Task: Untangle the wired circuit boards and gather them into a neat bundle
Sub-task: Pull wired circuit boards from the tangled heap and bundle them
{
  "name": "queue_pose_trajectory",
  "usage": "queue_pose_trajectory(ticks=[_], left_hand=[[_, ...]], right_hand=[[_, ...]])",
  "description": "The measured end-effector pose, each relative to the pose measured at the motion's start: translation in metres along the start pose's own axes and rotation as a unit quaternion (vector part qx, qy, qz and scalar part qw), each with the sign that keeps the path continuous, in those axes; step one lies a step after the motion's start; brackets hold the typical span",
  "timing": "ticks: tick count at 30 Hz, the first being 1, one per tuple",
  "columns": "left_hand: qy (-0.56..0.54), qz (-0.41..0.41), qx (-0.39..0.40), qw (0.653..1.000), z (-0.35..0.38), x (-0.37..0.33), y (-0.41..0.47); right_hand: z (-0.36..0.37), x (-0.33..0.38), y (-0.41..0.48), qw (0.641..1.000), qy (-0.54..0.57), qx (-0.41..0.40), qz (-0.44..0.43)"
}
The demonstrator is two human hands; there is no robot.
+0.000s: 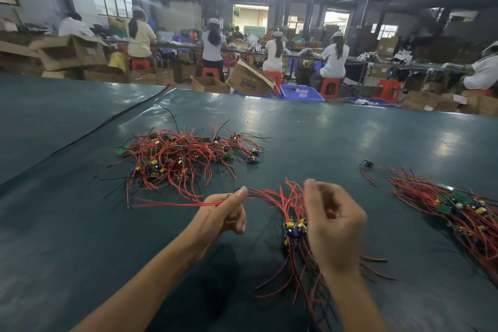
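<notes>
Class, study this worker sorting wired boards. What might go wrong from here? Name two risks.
1. The red wires pinched by the left hand stretch out beside the tangled pile; pulling may snag its loose ends.
2. The small bundle by the blurred right hand has wires fanning out, which may re-tangle.

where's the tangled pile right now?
Head view: the tangled pile lies left of centre on the green table, just beyond the left hand, well left of the laid-out bundle.
</notes>
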State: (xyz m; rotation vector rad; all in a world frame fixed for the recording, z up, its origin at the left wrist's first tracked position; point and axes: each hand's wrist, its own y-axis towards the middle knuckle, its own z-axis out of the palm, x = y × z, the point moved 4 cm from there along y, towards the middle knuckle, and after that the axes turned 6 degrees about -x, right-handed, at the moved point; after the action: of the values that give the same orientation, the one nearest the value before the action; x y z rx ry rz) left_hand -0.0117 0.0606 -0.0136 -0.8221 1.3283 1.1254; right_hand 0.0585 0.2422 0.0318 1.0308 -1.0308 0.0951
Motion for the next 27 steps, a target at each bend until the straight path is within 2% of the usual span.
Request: queue_pose_trajectory(ticks=[3, 5, 8, 13, 17, 21, 24, 27], left_hand=[[0.021, -0.022, 0.058, 0.998, 0.010, 0.002, -0.006], [0.025, -0.047, 0.094, 0.994, 0.016, 0.003, -0.012], [0.030, -0.077, 0.130, 0.988, 0.019, 0.003, -0.018], [-0.043, -0.119, 0.111, 0.986, 0.020, 0.004, -0.018], [-0.059, -0.130, 0.106, 0.984, 0.019, 0.009, -0.016], [-0.081, -0.139, 0.104, 0.982, 0.020, 0.012, -0.013], [-0.090, -0.141, 0.108, 0.980, 0.019, 0.012, -0.010], [-0.082, -0.130, 0.067, 0.986, 0.012, 0.011, -0.005]], right_hand=[[0.015, 0.013, -0.016, 0.981, -0.091, 0.098, -0.139], [0.023, 0.015, -0.023, 0.961, -0.120, 0.171, -0.181], [0.028, 0.013, -0.028, 0.953, -0.083, 0.259, -0.132], [0.031, 0.010, -0.031, 0.938, -0.047, 0.338, -0.061], [0.031, 0.010, -0.028, 0.940, -0.058, 0.330, -0.071], [0.029, 0.005, -0.027, 0.935, -0.125, 0.313, -0.112], [0.026, 0.010, -0.023, 0.950, -0.119, 0.249, -0.145], [0.018, 0.023, -0.016, 0.965, -0.089, 0.143, -0.200]])
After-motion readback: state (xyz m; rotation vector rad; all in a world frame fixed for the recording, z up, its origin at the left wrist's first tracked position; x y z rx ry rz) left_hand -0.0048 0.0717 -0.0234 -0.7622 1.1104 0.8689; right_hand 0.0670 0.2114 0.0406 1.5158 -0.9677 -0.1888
